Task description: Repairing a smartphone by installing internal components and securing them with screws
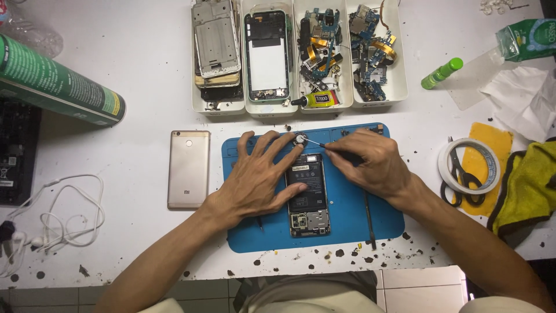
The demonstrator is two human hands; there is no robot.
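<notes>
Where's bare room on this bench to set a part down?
Bare white table between green can and parts trays; also between gold back cover and earphones. Crowded: blue mat under both hands and opened phone, and right side around tape roll.

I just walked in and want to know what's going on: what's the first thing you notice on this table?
First, the opened phone in the middle of the blue mat, its insides showing. The left hand rests on it to steady it, while the right hand points a thin tool at the phone's top end. Behind the mat, white trays hold phone parts, and a gold back cover lies to the left.
</notes>
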